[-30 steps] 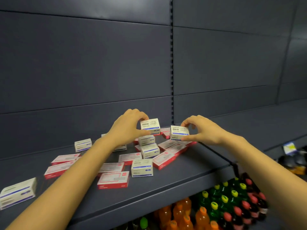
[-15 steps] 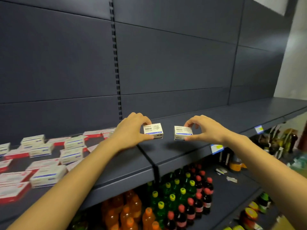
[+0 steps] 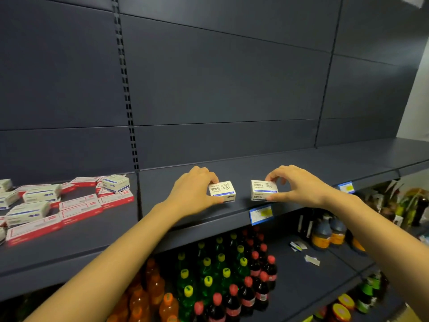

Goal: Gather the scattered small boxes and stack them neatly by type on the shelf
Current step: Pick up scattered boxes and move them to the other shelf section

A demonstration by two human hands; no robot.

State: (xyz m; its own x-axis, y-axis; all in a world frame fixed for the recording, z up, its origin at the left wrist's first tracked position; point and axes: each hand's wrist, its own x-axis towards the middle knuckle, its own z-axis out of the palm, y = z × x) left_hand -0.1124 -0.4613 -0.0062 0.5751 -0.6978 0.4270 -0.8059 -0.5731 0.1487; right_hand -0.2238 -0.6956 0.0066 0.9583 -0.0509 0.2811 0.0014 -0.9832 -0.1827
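Observation:
My left hand grips a small white box with a blue stripe between thumb and fingers. My right hand pinches a second box of the same kind. Both boxes are low over the dark shelf, close to its front edge; whether they touch it I cannot tell. On the shelf section to the left lie several scattered boxes: flat red-and-white ones and white-and-blue ones.
A slotted upright divides the two shelf sections. Blue price tags hang on the shelf lip. Below stand rows of orange, green and dark bottles. More bottles and goods crowd the lower right.
Both hands carried their boxes from the scattered pile rightward onto the neighbouring shelf section and lowered them toward its surface. The pile now lies far left in view.

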